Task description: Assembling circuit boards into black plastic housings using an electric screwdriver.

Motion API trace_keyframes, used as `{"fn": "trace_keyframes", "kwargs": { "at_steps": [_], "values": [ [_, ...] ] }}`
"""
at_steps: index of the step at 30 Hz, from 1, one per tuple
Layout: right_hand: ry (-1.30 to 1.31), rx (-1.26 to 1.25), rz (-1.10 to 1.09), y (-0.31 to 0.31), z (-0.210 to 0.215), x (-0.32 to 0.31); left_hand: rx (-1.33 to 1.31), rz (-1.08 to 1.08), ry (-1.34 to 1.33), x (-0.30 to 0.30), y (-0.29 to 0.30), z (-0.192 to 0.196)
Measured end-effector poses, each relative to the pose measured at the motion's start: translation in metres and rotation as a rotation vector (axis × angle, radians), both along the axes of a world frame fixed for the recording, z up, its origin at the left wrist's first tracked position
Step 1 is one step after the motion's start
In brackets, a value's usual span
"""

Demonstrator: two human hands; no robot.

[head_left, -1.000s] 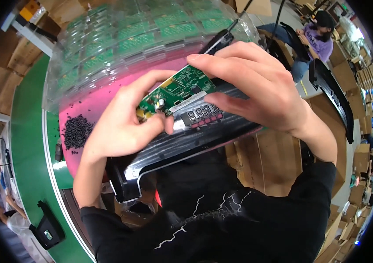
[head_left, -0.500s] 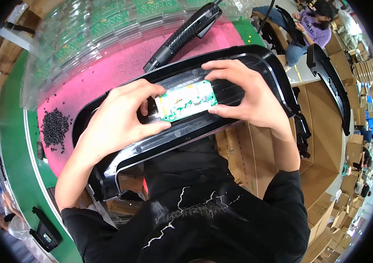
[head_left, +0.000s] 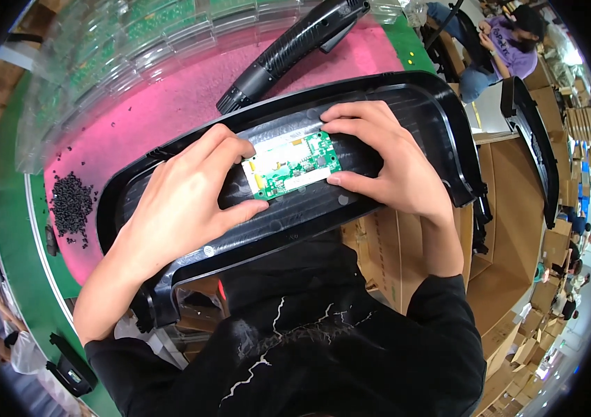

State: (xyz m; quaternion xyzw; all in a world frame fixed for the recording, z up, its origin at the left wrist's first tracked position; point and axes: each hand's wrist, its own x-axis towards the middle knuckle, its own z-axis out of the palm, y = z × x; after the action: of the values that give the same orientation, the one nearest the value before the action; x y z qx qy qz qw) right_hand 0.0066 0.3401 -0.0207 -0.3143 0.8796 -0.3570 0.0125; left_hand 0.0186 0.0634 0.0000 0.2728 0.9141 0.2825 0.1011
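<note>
A small green circuit board [head_left: 294,167] lies flat in the middle of a long curved black plastic panel [head_left: 420,104]. My left hand [head_left: 184,198] grips the board's left end, thumb under and fingers over it. My right hand [head_left: 386,156] pinches its right end between thumb and fingers. The panel rests across a pink mat [head_left: 170,104] and reaches down toward my body.
A black electric screwdriver [head_left: 288,45] lies on the mat behind the panel. Clear trays with green boards [head_left: 115,48] stand at the back left. A heap of small black screws [head_left: 72,205] sits left. Open cardboard boxes [head_left: 511,229] and another seated person [head_left: 504,42] are right.
Both hands brought the green board down from in front of the trays and laid it onto the black panel. The view tilted down, so the trays moved up.
</note>
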Motion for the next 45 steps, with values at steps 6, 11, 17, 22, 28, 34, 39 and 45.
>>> {"fn": "trace_keyframes", "kwargs": {
  "at_steps": [6,11,17,22,28,34,39,45],
  "values": [
    [-0.006,0.013,-0.002,-0.001,-0.002,-0.002,0.000,-0.012,0.007,-0.002,-0.001,-0.002],
    [0.005,0.010,-0.003,-0.007,0.001,-0.003,-0.014,-0.018,0.044,-0.002,-0.005,-0.004],
    [-0.041,0.029,-0.069,-0.017,0.013,0.003,0.021,-0.028,0.150,0.005,-0.017,0.003],
    [0.077,-0.192,-0.374,0.001,0.026,-0.005,0.309,0.297,0.470,-0.007,-0.069,0.024],
    [-0.004,-0.145,-0.403,0.017,0.052,-0.067,-0.177,0.556,0.359,-0.013,-0.190,-0.012],
    [-0.615,-0.450,-0.406,-0.019,0.061,-0.111,-0.040,0.386,0.110,-0.005,-0.211,-0.019],
    [-0.092,-0.641,-0.418,-0.077,0.061,-0.107,-0.075,0.380,0.061,-0.003,-0.205,-0.012],
    [-0.692,-0.988,0.078,-0.127,0.042,-0.100,-0.085,0.415,0.093,-0.012,-0.194,-0.015]
  ]
}}
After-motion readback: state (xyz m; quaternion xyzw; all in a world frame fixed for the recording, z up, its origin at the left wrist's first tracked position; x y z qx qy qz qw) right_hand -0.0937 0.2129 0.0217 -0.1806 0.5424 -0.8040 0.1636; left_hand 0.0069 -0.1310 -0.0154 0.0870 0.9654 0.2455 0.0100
